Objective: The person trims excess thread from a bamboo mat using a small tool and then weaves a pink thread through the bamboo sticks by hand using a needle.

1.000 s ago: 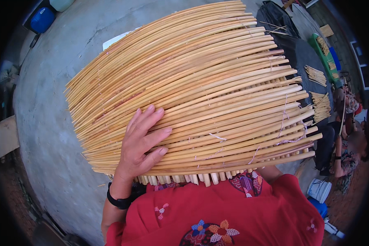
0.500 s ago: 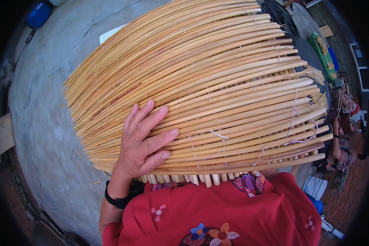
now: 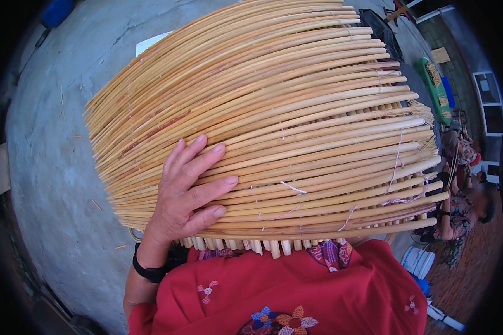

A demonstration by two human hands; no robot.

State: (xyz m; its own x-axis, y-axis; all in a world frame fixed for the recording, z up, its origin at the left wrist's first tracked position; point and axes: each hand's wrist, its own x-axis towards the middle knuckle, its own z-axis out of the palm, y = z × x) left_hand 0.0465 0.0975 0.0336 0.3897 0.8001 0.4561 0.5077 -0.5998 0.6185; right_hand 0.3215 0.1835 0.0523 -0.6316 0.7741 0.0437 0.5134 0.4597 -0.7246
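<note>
Across my lap lies a broad mat of pale tan stalks [image 3: 262, 111], bound side by side with thin pinkish-white string [image 3: 398, 159]. My left hand [image 3: 187, 187] rests on its top near the front edge, fingers spread, holding nothing. A dark wristband [image 3: 149, 272] is on that wrist. Below the front edge of the mat, a row of cut stalk ends [image 3: 274, 248] shows from a layer running crosswise underneath. A short loose piece of white string [image 3: 293, 187] lies right of my fingers. Only a sliver of my right arm shows under the near right corner; its hand is hidden.
Grey concrete floor [image 3: 56, 167] with scattered stalk bits spreads to the left. At right are a green tray [image 3: 433, 89] of stalks, a white bucket [image 3: 417, 262] and people [image 3: 466, 215] seated by thin stalks. A black plastic bag [image 3: 380, 33] touches the far right edge.
The view has turned slightly, so the mat and my left hand sit a little further left in the picture. My left hand still lies spread on nearly the same part of the mat.
</note>
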